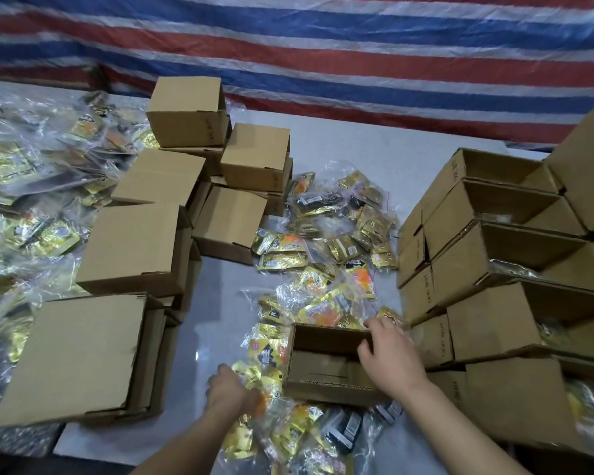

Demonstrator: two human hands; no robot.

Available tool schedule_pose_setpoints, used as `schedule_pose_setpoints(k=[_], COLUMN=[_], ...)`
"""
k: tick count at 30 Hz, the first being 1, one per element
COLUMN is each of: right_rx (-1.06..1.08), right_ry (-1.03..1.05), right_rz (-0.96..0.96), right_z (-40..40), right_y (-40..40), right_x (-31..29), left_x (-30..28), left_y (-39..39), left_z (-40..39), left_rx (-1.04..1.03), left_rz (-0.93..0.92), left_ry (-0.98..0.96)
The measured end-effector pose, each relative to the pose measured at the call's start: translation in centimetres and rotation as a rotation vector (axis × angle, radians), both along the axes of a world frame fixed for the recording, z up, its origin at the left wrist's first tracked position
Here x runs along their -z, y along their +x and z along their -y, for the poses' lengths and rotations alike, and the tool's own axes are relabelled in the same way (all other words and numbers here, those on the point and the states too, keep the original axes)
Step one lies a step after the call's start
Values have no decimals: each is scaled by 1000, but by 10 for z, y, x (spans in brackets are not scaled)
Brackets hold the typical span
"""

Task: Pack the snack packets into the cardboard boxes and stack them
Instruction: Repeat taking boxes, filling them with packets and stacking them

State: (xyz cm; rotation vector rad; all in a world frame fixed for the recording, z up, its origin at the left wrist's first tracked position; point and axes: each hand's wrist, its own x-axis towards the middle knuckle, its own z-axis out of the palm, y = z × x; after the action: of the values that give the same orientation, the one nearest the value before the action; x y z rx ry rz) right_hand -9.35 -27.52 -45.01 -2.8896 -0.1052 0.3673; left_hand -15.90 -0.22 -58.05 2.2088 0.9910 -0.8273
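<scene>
Hands (pixel 388 351) meet crinkly foil packets (pixel 261 375), corrugated box (pixel 326 368).

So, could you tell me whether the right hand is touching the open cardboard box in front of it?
Touching: the head view shows the right hand resting on the open box's right rim.

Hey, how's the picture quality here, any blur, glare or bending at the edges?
Head view: wide-angle bending bows the striped tarp and tilts the box stacks; the left packets are smeared with glare on plastic; the hands and open box are slightly soft.
</scene>
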Motion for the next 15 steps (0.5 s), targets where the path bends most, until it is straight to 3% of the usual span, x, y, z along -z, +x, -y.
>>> schedule_pose_setpoints(k=[5, 10, 15], right_rx=[-4, -10, -18], right_ry=[-33, -71, 1], right_rz=[-19, -56, 3], right_z=[0, 1, -5], right_y=[2, 4, 10], right_x=[0, -5, -19], left_x=[-10, -44, -121], left_y=[-2, 16, 57], left_z=[-5, -24, -39], left_rx=[32, -62, -159], left_rz=[108, 359, 599], left_ry=[80, -115, -247])
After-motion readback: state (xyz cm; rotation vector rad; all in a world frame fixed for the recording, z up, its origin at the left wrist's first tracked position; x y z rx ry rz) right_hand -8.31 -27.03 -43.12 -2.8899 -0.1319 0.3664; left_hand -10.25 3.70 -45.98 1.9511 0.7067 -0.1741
